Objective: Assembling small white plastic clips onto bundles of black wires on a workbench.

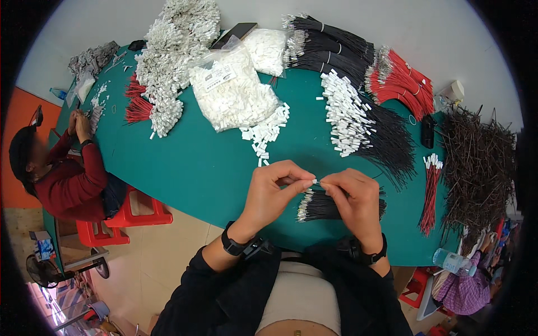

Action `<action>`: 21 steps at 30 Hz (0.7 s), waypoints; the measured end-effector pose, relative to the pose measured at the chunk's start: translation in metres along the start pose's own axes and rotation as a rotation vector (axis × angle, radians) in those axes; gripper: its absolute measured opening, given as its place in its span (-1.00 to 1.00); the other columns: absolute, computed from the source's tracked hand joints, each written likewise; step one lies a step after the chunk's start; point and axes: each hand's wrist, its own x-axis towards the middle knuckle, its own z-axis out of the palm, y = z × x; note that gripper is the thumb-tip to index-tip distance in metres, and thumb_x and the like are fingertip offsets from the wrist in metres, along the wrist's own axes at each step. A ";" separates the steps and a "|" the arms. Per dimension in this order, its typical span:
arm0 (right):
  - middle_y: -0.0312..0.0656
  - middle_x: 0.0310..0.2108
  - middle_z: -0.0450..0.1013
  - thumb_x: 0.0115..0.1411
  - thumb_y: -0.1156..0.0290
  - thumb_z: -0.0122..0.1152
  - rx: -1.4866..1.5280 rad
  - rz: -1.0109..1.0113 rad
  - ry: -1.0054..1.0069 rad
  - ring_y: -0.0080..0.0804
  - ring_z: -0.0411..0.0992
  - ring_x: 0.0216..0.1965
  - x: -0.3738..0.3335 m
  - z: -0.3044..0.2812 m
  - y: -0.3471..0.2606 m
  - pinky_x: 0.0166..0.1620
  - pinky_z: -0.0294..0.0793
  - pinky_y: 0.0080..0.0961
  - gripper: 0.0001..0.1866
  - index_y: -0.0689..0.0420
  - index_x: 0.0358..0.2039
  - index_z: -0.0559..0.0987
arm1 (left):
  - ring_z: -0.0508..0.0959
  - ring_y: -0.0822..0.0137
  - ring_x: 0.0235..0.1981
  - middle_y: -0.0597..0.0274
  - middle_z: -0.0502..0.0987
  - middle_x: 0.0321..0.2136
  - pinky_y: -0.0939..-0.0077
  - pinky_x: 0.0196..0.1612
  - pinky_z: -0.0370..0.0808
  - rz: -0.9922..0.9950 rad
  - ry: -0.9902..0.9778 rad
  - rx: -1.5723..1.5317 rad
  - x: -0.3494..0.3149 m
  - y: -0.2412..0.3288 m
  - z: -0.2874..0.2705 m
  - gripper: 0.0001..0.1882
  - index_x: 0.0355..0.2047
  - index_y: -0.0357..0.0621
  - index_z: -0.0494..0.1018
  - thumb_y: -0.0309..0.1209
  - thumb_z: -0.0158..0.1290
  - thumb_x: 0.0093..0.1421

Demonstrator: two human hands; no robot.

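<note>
1. left hand [272,193] pinches a white housing [314,181] above the tabletop [196,173].
2. right hand [360,196] pinches what looks like a wire [319,182] beside it; a black bundle [325,206] lies below.
3. gripping both near the joint, kept in line, should help.

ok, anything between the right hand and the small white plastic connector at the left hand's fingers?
Nothing visible: the right hand sits directly beside the small white plastic connector. The pale-tipped black wires lie below, out of the way.
</note>
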 end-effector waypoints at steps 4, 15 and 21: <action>-0.13 -0.46 0.59 0.13 0.62 0.35 0.082 0.050 -0.025 -0.22 0.53 -0.47 -0.001 0.000 0.003 -0.38 0.49 -0.37 -0.92 0.22 -0.34 0.69 | 0.63 0.47 -0.27 0.18 0.63 -0.31 0.63 -0.16 0.57 -0.015 -0.057 0.080 -0.001 0.003 -0.003 -0.92 -0.26 -0.37 0.65 -0.66 0.24 0.22; -0.12 -0.46 0.59 0.14 0.62 0.37 0.097 0.096 -0.054 -0.26 0.55 -0.46 0.002 -0.002 0.001 -0.38 0.50 -0.41 -0.90 0.23 -0.30 0.70 | 0.60 0.52 -0.30 0.23 0.63 -0.31 0.65 -0.21 0.53 -0.058 -0.005 -0.017 0.001 0.000 0.001 -0.91 -0.23 -0.35 0.65 -0.63 0.24 0.25; -0.08 -0.46 0.56 0.14 0.63 0.35 0.005 0.025 -0.019 -0.15 0.53 -0.45 -0.001 0.002 0.003 -0.37 0.50 -0.32 -0.90 0.23 -0.30 0.68 | 0.60 0.53 -0.29 0.24 0.63 -0.31 0.66 -0.20 0.53 -0.039 -0.007 0.008 0.002 0.002 0.004 -0.92 -0.24 -0.34 0.65 -0.62 0.24 0.26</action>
